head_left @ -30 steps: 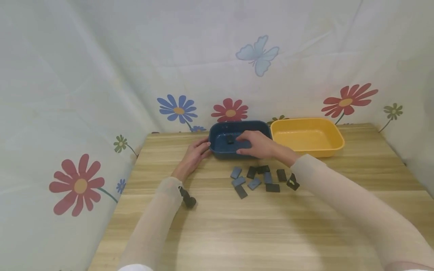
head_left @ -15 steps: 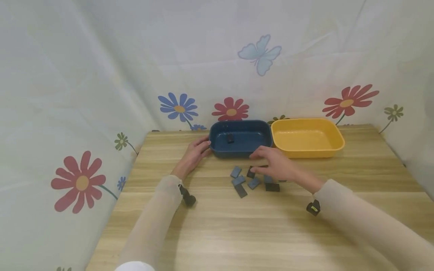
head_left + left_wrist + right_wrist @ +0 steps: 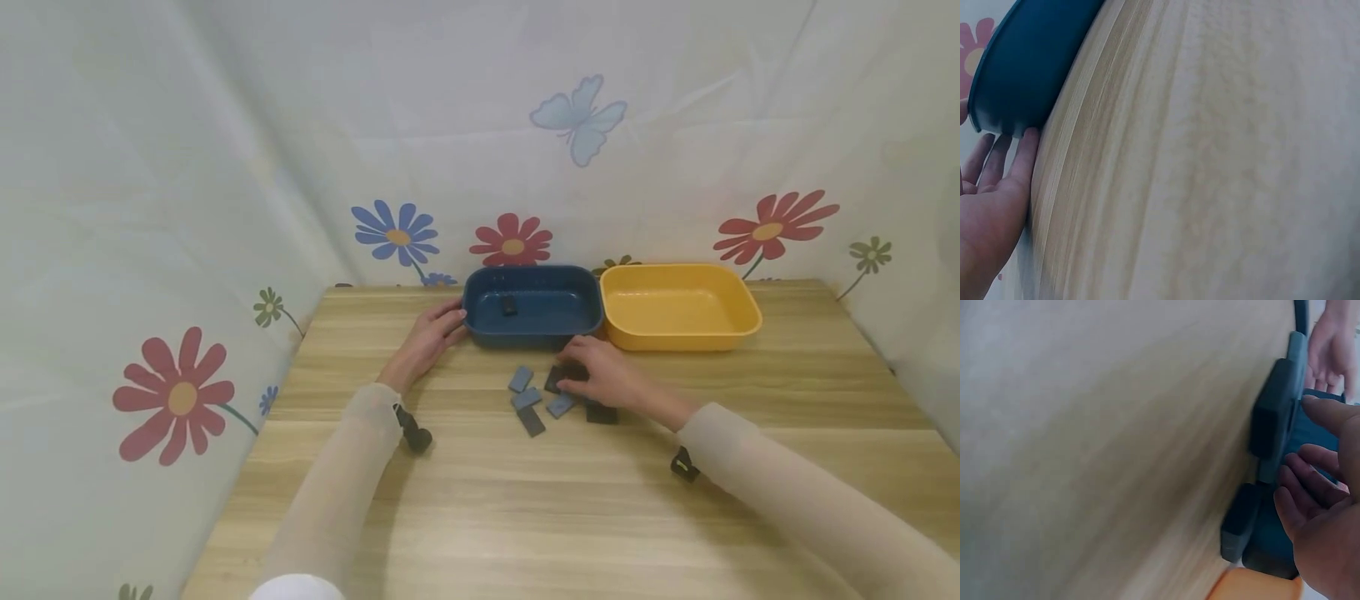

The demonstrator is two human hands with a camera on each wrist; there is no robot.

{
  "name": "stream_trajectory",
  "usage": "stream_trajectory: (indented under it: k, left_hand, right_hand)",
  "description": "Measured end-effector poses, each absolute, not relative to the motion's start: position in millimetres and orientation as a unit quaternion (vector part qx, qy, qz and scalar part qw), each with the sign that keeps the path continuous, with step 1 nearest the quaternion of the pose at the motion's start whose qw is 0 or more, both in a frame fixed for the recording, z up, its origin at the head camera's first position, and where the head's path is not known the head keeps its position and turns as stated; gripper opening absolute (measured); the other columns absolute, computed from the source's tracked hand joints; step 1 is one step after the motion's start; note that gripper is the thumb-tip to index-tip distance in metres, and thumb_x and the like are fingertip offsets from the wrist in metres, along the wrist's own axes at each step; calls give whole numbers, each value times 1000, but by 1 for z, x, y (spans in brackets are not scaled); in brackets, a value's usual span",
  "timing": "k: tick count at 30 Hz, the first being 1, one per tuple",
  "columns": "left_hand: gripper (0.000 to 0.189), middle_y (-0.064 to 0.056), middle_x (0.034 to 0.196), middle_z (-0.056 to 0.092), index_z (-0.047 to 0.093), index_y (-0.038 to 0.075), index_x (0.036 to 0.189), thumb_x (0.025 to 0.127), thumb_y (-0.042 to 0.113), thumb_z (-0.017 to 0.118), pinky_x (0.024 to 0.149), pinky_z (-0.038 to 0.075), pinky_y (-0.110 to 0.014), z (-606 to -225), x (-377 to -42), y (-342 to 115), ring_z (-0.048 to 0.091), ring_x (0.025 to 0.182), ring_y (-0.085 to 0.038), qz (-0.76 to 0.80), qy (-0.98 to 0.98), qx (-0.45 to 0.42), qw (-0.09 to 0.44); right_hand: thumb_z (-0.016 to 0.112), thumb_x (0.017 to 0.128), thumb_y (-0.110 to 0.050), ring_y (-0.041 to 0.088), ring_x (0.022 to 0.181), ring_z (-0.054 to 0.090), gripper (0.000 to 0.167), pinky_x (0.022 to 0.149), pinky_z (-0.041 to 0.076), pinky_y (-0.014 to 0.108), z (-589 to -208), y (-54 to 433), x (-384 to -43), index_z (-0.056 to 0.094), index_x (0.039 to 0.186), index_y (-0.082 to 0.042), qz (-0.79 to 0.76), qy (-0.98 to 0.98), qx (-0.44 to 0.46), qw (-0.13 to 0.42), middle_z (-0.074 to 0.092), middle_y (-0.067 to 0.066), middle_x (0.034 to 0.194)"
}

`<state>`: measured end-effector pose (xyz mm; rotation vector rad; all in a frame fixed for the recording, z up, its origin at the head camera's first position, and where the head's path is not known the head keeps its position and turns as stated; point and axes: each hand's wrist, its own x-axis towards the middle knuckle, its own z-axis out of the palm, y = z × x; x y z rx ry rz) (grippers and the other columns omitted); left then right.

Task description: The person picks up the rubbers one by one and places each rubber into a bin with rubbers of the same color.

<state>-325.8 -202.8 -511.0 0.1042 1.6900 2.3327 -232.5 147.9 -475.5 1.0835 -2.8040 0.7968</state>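
My left hand [image 3: 429, 335] rests against the left end of the dark blue bin [image 3: 525, 342], its fingers extended along the outer wall. In the left wrist view, the fingertips [image 3: 1030, 137] touch that wall. Above the scattered blocks, my right hand [image 3: 611, 377] has thumb and fingers apart around a black block [image 3: 573, 372], partly hidden by the hand. The right wrist view shows no block pinched. Nearby lie another black block [image 3: 553, 379], a blue-grey block [image 3: 521, 379] and several more. One black block [image 3: 509, 306] lies inside the blue bin.
A yellow bin [image 3: 682, 342] stands beside the blue one, to its right. Both sit near the back edge of the wooden table [image 3: 525, 517], before a flower-printed cloth [image 3: 450, 125]. Small black devices sit at both wrists.
My right hand has come out of the blue bin, toward me and to the right, then lowered over the blocks. The left hand keeps its place at the bin.
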Motion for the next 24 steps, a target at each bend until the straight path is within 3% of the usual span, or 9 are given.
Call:
stream_trajectory:
  k: [7, 18, 24]
  left_hand:
    - [50, -20, 158, 49, 44, -4, 156, 109, 5, 58, 116, 51, -39, -509, -325, -202, 51, 145, -32, 800, 585, 40, 132]
    - [50, -21, 160, 47, 44, -4, 157, 109, 5, 57, 117, 50, -41, -509, -328, -202, 50, 145, -32, 798, 587, 44, 131]
    - [50, -20, 159, 48, 44, -3, 157, 110, 5, 57, 117, 50, -40, -510, -327, -204, 51, 144, -31, 796, 590, 34, 132]
  right_hand:
    - [85, 92, -26, 26, 106, 65, 35, 92, 58, 48, -483, 146, -234, 77, 117, -4, 243, -905, 349, 22, 71, 7, 110]
    - [88, 90, -26, 20, 94, 59, 33, 82, 54, 38, -482, 142, -233, 77, 113, -6, 257, -904, 340, 15, 68, 3, 102]
    - [89, 88, -26, 23, 97, 60, 35, 85, 55, 42, -479, 138, -232, 76, 113, -5, 248, -909, 336, 6, 67, 4, 101]
